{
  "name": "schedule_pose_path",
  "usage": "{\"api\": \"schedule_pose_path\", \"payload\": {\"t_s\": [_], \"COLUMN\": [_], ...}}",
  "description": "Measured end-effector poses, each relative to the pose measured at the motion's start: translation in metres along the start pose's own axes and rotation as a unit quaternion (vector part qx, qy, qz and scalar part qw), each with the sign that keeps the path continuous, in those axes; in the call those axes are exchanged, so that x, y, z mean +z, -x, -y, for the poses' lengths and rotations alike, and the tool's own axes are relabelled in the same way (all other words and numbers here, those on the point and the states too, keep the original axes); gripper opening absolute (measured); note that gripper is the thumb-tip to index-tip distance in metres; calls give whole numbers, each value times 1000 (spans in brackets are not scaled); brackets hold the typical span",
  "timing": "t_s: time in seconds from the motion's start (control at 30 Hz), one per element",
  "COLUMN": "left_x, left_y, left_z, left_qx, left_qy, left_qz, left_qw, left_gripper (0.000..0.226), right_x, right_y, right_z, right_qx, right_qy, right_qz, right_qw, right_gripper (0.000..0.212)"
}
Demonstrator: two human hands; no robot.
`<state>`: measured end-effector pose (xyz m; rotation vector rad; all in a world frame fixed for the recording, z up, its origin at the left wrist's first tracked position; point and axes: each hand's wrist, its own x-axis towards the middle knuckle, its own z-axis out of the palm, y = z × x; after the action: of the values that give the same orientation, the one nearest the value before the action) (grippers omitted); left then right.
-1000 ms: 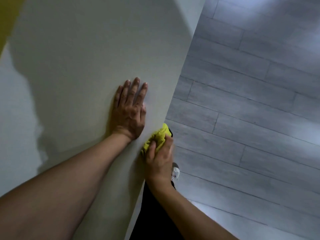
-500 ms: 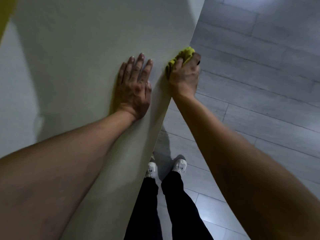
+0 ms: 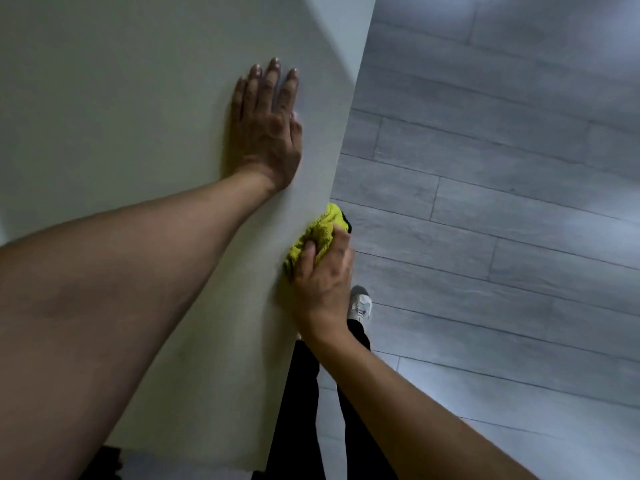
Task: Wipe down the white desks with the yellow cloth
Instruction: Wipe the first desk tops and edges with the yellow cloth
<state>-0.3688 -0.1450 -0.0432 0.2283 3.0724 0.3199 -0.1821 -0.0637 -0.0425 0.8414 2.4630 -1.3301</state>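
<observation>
Head | left hand (image 3: 266, 129) flat on desk (image 3: 121, 109) | right hand (image 3: 320, 282) grips cloth (image 3: 317, 237), part hidden

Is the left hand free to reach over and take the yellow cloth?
Probably yes. The left hand lies flat and empty on the white desk, with bare desk between it and the cloth, though the right hand grips that.

A plain white desk (image 3: 138, 116) is seen from above. A bunched yellow cloth (image 3: 317, 239) is pressed against its right edge.
</observation>
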Motion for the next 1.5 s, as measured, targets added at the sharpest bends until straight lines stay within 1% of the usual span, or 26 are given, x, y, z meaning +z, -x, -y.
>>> {"api": "schedule_pose_path", "payload": {"t_s": [0.1, 0.17, 0.27, 0.37, 0.5, 0.6, 0.7, 0.87, 0.93, 1.0, 1.1, 1.2, 1.33, 1.5], "left_x": [-1, 0, -2, -4, 0, 3, 4, 7, 7, 7, 9, 11, 11, 8], "left_y": [16, 42, 108, 178, 243, 249, 247, 246, 245, 245, 243, 242, 243, 244], "left_z": [4, 6, 17, 28, 38, 40, 39, 42, 42, 41, 40, 41, 41, 36], "left_qx": [6, 18, 28, 25, 6, -3, -8, 3, 3, 0, 1, -1, -3, -12], "left_qy": [20, 25, 33, 28, 25, 28, 28, 24, 25, 25, 24, 18, 19, 14], "left_qz": [1, 7, 19, 6, -15, -29, -24, -25, -29, -32, -37, -37, -41, -46], "left_qw": [1000, 999, 999, 999, 1000, 999, 999, 999, 999, 999, 999, 999, 999, 999], "left_gripper": [59, 58, 58, 57, 58, 58, 59, 61, 62, 62, 61, 60, 60, 61], "right_x": [-5, -10, -14, -20, -22, -11, 3, 19, 19, 17, 12, 8, 0, -6], "right_y": [-12, -40, -84, -115, -120, -87, -26, 103, 133, 139, 112, 47, -36, -68], "right_z": [10, 24, 55, 78, 81, 62, 27, -35, -49, -48, -30, 0, 38, 49], "right_qx": [-20, -25, -9, -6, -6, -28, -45, -2, 21, 46, 39, 38, 19, -13], "right_qy": [15, 17, 31, 39, 39, 26, 23, 18, 27, 29, 25, 30, 60, 62], "right_qz": [-3, -13, -28, -36, -39, -63, -71, -27, -10, -3, -6, -16, -37, -58], "right_qw": [1000, 999, 999, 999, 998, 997, 996, 999, 999, 999, 999, 999, 997, 996], "right_gripper": [47, 46, 42, 43, 42, 44, 46, 48, 47, 48, 46, 42, 49, 45]}}
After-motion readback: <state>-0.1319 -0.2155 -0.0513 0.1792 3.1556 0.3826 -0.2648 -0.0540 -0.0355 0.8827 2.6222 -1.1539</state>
